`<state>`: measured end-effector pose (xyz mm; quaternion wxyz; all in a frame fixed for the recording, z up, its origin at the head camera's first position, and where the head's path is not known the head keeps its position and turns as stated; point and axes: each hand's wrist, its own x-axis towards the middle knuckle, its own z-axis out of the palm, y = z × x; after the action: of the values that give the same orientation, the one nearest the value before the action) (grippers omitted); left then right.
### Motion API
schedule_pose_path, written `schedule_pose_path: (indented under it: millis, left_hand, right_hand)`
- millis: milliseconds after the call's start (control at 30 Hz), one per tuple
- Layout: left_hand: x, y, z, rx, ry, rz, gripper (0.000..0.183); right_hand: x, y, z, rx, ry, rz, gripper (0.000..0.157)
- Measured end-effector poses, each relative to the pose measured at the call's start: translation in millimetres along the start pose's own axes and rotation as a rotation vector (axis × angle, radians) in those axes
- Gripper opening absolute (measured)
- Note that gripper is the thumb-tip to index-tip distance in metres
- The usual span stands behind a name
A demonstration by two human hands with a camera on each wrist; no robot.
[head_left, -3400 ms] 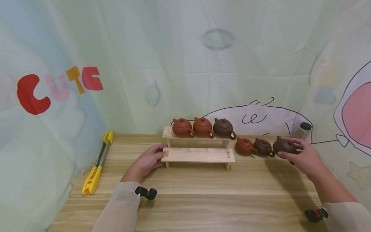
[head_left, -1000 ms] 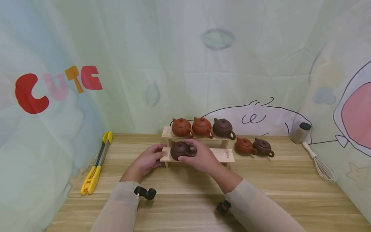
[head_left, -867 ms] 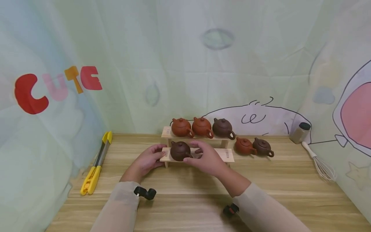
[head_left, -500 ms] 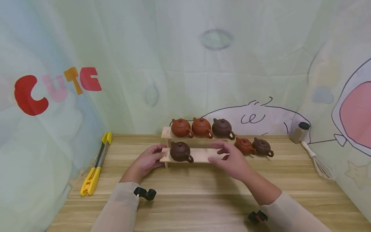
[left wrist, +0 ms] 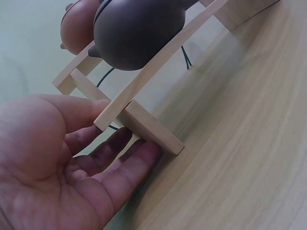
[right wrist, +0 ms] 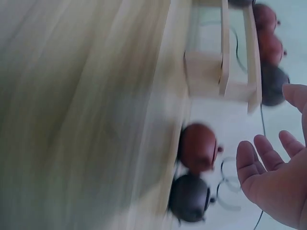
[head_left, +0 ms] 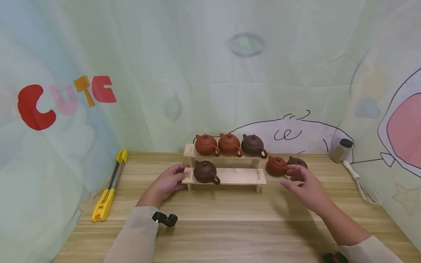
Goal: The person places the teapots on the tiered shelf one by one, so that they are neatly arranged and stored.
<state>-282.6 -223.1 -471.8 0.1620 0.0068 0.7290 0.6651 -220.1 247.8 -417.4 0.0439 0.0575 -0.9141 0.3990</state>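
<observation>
My left hand [head_left: 169,178] holds the left end of a two-tier wooden stand [head_left: 241,176]. In the left wrist view its thumb presses the end of the lower board, with the fingers beneath beside the leg. A dark brown teapot [head_left: 204,171] sits on the lower tier at the left. Two reddish teapots [head_left: 206,144] and a dark teapot [head_left: 252,145] line the upper tier. My right hand [head_left: 307,190], its fingers apart and holding nothing, is in front of a reddish teapot [head_left: 276,165] and a dark teapot [head_left: 297,162] on the table. It partly covers the dark one.
Yellow-handled tongs [head_left: 110,186] lie at the left of the wooden table [head_left: 210,233]. A whisk [head_left: 363,184] and a black-capped jar [head_left: 341,150] are at the right. A printed curtain [head_left: 210,73] hangs behind.
My right hand brought a dark teapot from the right onto the lower tier and let go of it. It has since moved back right towards the two table teapots. My left hand stays put.
</observation>
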Motion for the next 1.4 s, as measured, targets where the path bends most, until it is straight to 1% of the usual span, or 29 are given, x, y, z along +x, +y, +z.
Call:
schedule_pose_path:
  millis: [133, 267, 433, 533, 700, 933, 1100, 1233, 1400]
  left_hand:
    - [-1.7, 1.4, -0.3, 0.004, 0.001, -0.001, 0.051]
    - [-0.3, 0.9, -1.1, 0.000, 0.001, -0.010, 0.051]
    - [1.2, -0.3, -1.9, -0.003, 0.000, -0.011, 0.051]
    - [1.2, -0.9, -2.1, -0.002, -0.001, -0.008, 0.052]
    - [0.6, -0.4, -1.8, -0.001, 0.000, -0.007, 0.051]
    - [1.9, -0.6, -2.5, -0.004, 0.005, -0.006, 0.050]
    - [1.7, -1.1, -3.0, 0.000, 0.003, 0.000, 0.049]
    - [1.3, -0.8, -2.4, 0.001, -0.004, 0.000, 0.050]
    - [0.5, 0.4, -1.2, -0.002, -0.004, -0.001, 0.050]
  right_hand:
    - [-0.1, 19.0, -17.8, -0.027, 0.030, 0.029, 0.072]
    - [4.6, 33.9, -31.7, -0.054, 0.049, 0.066, 0.077]
    - [17.6, 48.6, -43.4, -0.076, 0.051, 0.106, 0.082]
    - [28.2, 55.8, -47.2, -0.076, 0.025, 0.133, 0.086]
    - [45.7, 65.1, -48.5, -0.073, -0.034, 0.174, 0.093]
    - [68.1, 77.9, -42.6, -0.060, -0.083, 0.212, 0.102]
    - [84.2, 88.9, -35.4, -0.085, -0.107, 0.199, 0.103]
    - [90.8, 93.8, -30.5, -0.115, -0.117, 0.197, 0.100]
    - [91.8, 90.6, -29.6, -0.108, -0.127, 0.228, 0.098]
